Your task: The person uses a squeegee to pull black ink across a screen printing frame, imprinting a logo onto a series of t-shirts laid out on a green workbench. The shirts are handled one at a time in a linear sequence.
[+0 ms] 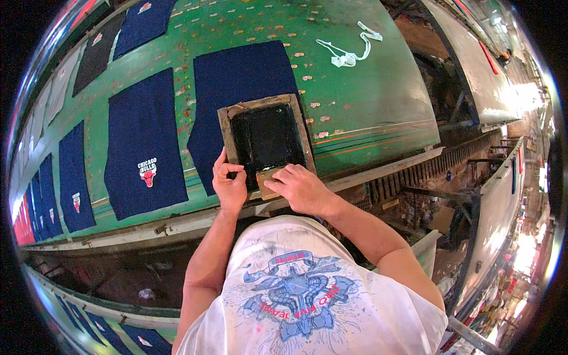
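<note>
The frame (pixel 258 104) sits on navy cloth (pixel 239 74), its brown wood worn and stained, its mesh (pixel 264 133) black, glossy in places. The right hand (pixel 299 186) clamps a tan block (pixel 264 177) at its near edge; the left hand (pixel 231 184), apart, curls by the near left corner, its grip unclear.
</note>
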`<state>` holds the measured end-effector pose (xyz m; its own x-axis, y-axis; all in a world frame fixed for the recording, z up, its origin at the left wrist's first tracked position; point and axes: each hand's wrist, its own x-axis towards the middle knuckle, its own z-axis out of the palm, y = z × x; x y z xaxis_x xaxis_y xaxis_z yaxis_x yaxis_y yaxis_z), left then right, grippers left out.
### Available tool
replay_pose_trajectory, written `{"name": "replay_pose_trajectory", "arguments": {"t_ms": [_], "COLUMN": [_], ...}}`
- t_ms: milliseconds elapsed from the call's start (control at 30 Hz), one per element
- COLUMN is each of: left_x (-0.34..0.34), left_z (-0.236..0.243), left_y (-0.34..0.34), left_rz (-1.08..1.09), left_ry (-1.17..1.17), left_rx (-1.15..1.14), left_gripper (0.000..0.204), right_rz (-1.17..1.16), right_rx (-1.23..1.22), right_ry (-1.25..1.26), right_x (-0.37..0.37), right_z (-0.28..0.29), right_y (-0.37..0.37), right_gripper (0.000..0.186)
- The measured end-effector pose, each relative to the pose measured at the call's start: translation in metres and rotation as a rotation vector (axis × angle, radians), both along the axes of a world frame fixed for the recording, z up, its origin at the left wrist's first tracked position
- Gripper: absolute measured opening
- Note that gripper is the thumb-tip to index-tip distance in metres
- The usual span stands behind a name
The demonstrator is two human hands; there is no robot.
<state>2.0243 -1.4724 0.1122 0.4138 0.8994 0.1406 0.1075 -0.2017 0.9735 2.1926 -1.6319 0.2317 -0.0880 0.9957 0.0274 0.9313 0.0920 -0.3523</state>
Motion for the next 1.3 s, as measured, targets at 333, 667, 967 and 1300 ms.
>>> {"name": "replay_pose_trajectory", "arguments": {"t_ms": [333, 667, 967, 1300], "left_x": [-0.001, -0.009, -0.095, -0.228], "left_z": [0.006, 0.050, 0.090, 0.124], "left_y": [-0.001, -0.004, 0.028, 0.067], "left_rz": [-0.019, 0.012, 0.123, 0.183], "left_ry": [0.028, 0.008, -0.010, -0.123], "left_rx": [0.097, 0.287, 0.186, 0.007], "left_gripper": [0.021, 0.024, 0.025, 0.030], "right_rz": [-0.970, -0.928, -0.450, -0.033], "right_rx": [0.121, 0.102, 0.135, -0.101], "right_ry": [0.576, 1.115, 1.302, 1.337], "right_x": [0.057, 0.039, -0.004, -0.083], "right_z": [-0.039, -0.047, -0.015, 0.025], "right_y": [-0.025, -0.042, -0.015, 0.033], "right_gripper": [0.050, 0.056, 0.074, 0.091]}}
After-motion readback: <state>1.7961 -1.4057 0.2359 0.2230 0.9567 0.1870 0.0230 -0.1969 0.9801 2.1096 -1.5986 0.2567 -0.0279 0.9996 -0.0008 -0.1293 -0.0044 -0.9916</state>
